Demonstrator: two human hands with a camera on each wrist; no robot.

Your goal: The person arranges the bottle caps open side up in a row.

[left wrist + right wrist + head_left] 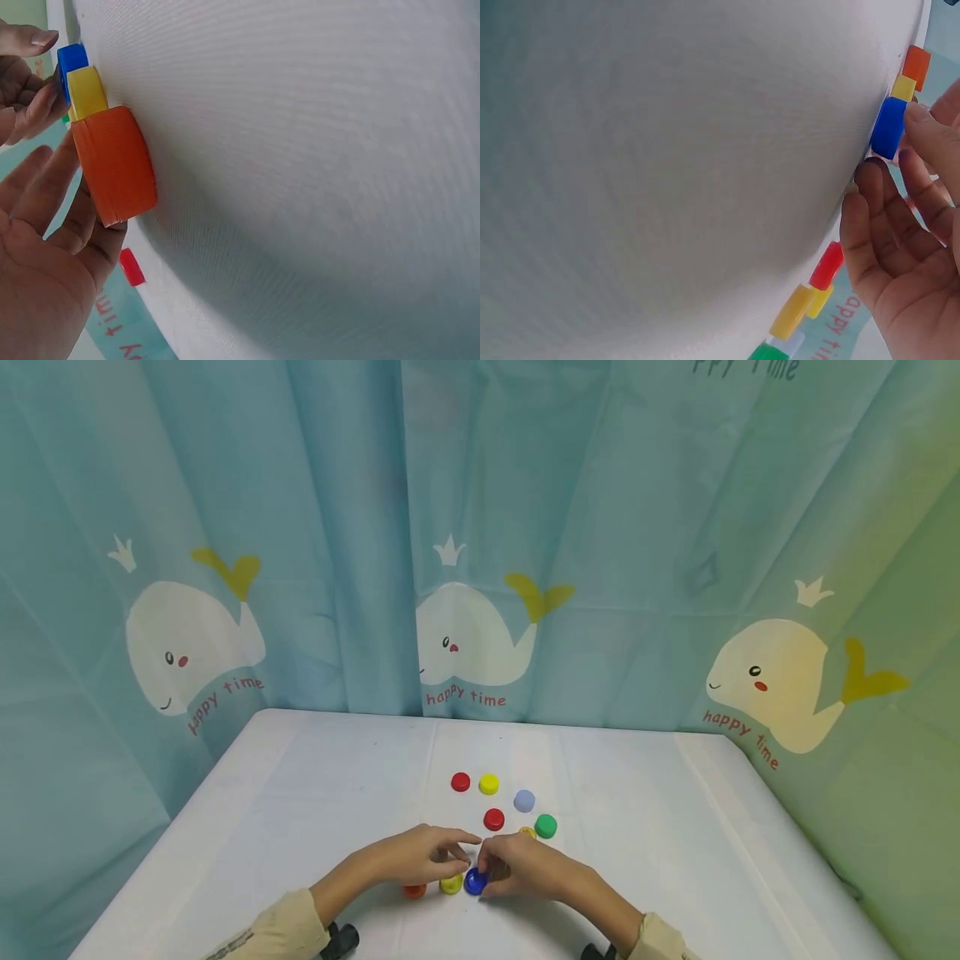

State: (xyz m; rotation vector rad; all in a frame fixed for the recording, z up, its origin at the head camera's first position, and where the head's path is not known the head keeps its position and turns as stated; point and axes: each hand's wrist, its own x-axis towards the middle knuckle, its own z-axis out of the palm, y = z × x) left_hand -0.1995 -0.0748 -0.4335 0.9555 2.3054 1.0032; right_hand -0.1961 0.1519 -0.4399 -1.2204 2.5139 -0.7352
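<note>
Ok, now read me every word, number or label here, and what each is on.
"happy time": curtain, under left whale.
"happy time": curtain, under middle whale.
"happy time": curtain, under right whale.
"ppy time": curtain's top, partly cut off.
"py tim": curtain, left wrist view, partial.
"appy ti": curtain, right wrist view, partial.
Dark marks on left sleeve: too blurred to read.
Caps: nothing legible.

Orange round plastic cap (116, 165), yellow round plastic cap (88, 92) and blue round plastic cap (886, 129): smooth sides, low sheen. Flat white cloth table covering (315, 150): matt, finely ribbed close up. Folded blue-green curtain (360, 527): smooth, thin-looking cloth; beige cuffed sleeve (288, 925): matt cloth.
</note>
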